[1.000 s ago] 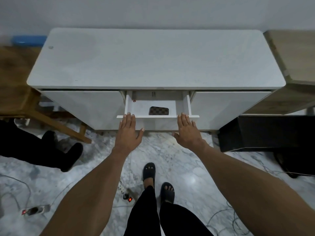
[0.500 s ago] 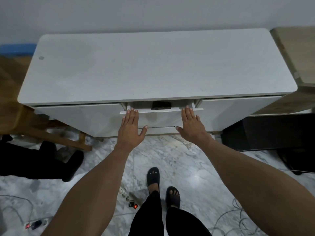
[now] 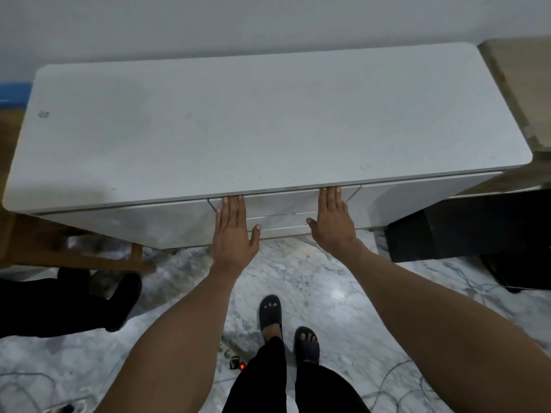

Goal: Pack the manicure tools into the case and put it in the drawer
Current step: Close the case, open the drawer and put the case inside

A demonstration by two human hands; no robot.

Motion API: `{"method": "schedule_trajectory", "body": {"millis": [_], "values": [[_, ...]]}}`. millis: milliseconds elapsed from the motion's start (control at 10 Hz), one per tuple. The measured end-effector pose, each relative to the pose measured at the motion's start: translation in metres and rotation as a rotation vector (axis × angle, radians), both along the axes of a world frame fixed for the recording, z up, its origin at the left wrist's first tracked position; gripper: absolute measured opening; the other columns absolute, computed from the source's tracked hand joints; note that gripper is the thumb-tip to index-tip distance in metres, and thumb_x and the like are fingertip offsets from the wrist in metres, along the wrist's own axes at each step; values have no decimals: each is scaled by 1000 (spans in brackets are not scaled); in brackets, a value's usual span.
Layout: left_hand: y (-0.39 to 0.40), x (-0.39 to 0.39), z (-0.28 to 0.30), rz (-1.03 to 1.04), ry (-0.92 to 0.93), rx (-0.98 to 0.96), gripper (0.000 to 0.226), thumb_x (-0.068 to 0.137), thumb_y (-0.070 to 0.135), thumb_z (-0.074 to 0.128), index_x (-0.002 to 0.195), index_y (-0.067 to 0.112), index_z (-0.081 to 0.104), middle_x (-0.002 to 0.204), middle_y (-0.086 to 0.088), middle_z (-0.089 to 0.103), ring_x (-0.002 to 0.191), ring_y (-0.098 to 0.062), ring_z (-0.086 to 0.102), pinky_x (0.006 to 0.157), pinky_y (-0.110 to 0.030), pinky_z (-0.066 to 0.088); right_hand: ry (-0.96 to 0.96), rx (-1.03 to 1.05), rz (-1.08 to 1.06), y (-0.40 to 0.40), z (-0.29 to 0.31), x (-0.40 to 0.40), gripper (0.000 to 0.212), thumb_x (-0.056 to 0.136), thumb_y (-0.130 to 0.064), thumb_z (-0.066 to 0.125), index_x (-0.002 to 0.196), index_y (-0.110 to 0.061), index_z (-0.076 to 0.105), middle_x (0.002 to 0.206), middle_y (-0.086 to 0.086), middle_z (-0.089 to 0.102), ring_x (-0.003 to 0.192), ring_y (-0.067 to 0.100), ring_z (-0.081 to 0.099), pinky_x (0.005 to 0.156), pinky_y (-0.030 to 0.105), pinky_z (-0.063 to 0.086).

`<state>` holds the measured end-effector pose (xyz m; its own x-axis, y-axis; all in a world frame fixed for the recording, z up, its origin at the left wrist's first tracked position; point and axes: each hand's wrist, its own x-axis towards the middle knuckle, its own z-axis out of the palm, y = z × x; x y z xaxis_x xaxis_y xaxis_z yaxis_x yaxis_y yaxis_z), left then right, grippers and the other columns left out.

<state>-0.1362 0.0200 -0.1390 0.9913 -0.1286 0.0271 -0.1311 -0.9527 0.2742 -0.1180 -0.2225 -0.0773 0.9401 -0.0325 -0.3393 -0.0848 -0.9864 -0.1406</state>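
Flat palms, left hand (image 3: 234,234) and right hand (image 3: 333,220), grip released, press glossy white drawer (image 3: 281,208).

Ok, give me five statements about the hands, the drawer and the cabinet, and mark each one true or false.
1. The drawer is pushed shut. True.
2. The left hand grips a handle. False: it lies flat on the drawer front, fingers straight.
3. The right hand presses flat on the drawer front. True.
4. The case lies on top of the cabinet. False: no case is in view.
5. The person stands barefoot. False: both feet wear dark sandals.
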Motion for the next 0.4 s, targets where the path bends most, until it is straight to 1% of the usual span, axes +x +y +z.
{"method": "schedule_trajectory", "body": {"millis": [200, 300, 400], "values": [[2, -2, -5, -13, -14, -5, 76, 106, 46, 33, 165, -1, 21, 171, -23, 24, 161, -37, 18, 133, -49, 14, 4, -3, -64, 11, -4, -1, 83, 100, -43, 43, 152, 1, -3, 162, 20, -3, 150, 34, -5, 122, 47, 11], [8, 3, 2, -50, -33, -16, 77, 106, 47, 34, 165, 0, 20, 173, -21, 21, 162, -34, 14, 133, -47, 11, -34, 48, -43, 5, 3, 1, 82, 100, -44, 44, 153, -1, -1, 163, 17, -2, 151, 32, -3, 122, 46, 12], [22, -10, 7, -61, -29, -55, 76, 107, 46, 37, 166, 2, 18, 174, -17, 15, 163, -30, 10, 133, -43, 8, -70, 130, -10, -13, 11, -18, 74, 101, -40, 44, 154, -6, 6, 163, 14, 2, 151, 28, 4, 121, 42, 20]]}}
